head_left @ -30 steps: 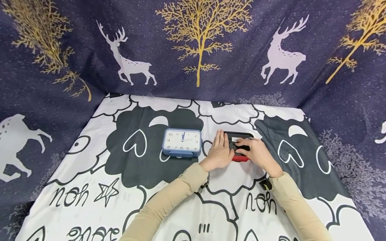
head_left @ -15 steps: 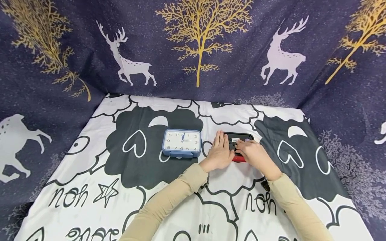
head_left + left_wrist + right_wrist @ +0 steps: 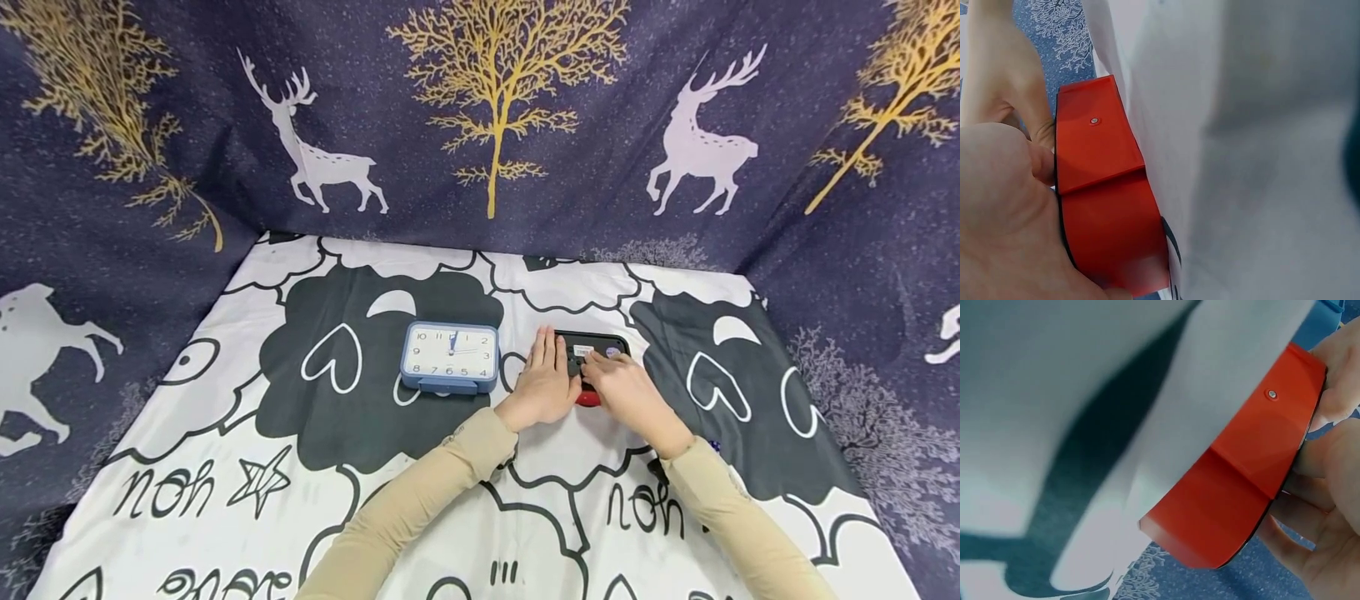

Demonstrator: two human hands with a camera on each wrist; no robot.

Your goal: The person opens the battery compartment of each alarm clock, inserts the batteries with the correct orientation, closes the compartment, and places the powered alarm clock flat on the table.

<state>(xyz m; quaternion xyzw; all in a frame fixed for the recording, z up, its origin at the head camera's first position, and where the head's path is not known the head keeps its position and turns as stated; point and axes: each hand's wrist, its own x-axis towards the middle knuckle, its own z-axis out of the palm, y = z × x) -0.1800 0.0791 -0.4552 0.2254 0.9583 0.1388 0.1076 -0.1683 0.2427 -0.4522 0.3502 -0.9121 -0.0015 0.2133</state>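
Note:
A red alarm clock lies face down, its black back with a white label turned up. Flat along the left part of that back rests my left hand, fingers straight and side by side. My right hand reaches in from the right, bent fingertips touching the middle of the back. Its fingers show close to the black rim in the right wrist view. Whether they pinch a small part there I cannot tell. The clock's red side faces the left wrist camera, with a small screw in it.
Left of the hands a blue alarm clock stands with its white dial showing. A white and black cartoon-printed cloth covers the table. Behind hangs a dark blue curtain printed with deer and trees.
My right hand has shifted slightly left and down, and its spread thumb and finger have drawn together over the clock's back. The left hand has stayed put.

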